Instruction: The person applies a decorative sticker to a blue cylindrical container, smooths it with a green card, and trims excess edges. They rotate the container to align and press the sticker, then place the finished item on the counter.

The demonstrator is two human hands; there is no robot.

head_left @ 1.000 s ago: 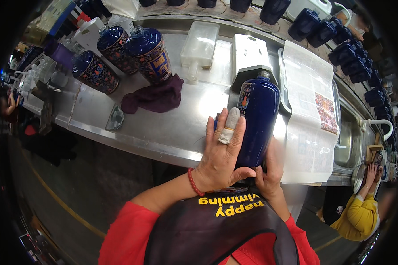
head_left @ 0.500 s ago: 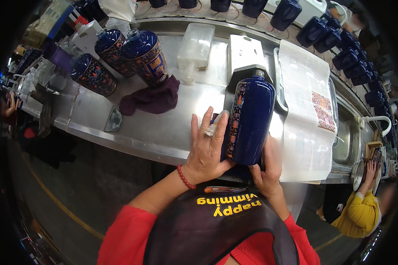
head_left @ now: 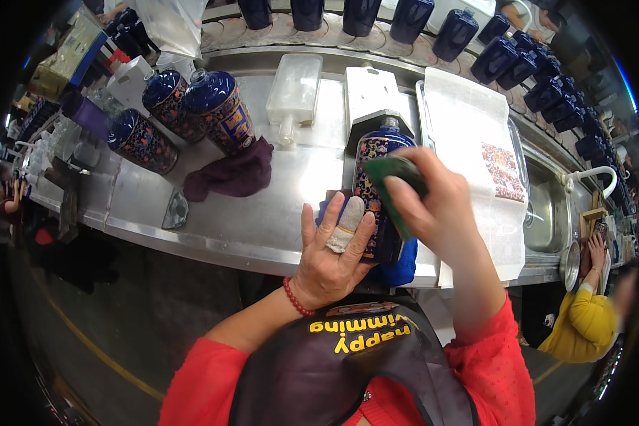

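A dark blue glass bottle [head_left: 378, 150] with a colourful patterned front lies tilted, its neck away from me, against a dark angular rest. Along its lower left side my left hand [head_left: 331, 259] presses with fingers stretched and spread; one fingertip wears a pale cloth cover. My right hand [head_left: 444, 206] grips a flat green scraper [head_left: 392, 186] and holds it over the bottle's face, hiding part of the pattern. Under the bottle's base shows a bright blue cloth [head_left: 397, 268].
Three patterned blue bottles [head_left: 224, 113] stand at left beside a purple cloth [head_left: 234, 170]. A clear bottle [head_left: 293, 89] lies behind. On the right, white sheets [head_left: 468, 227] carry a patterned decal [head_left: 503, 170]; a sink [head_left: 547, 220] lies beyond. Plain blue bottles [head_left: 362, 14] line the back conveyor.
The bottle has turned, so its patterned face shows where plain blue did. My right hand has left the bottle's lower right side and now holds the green scraper over it.
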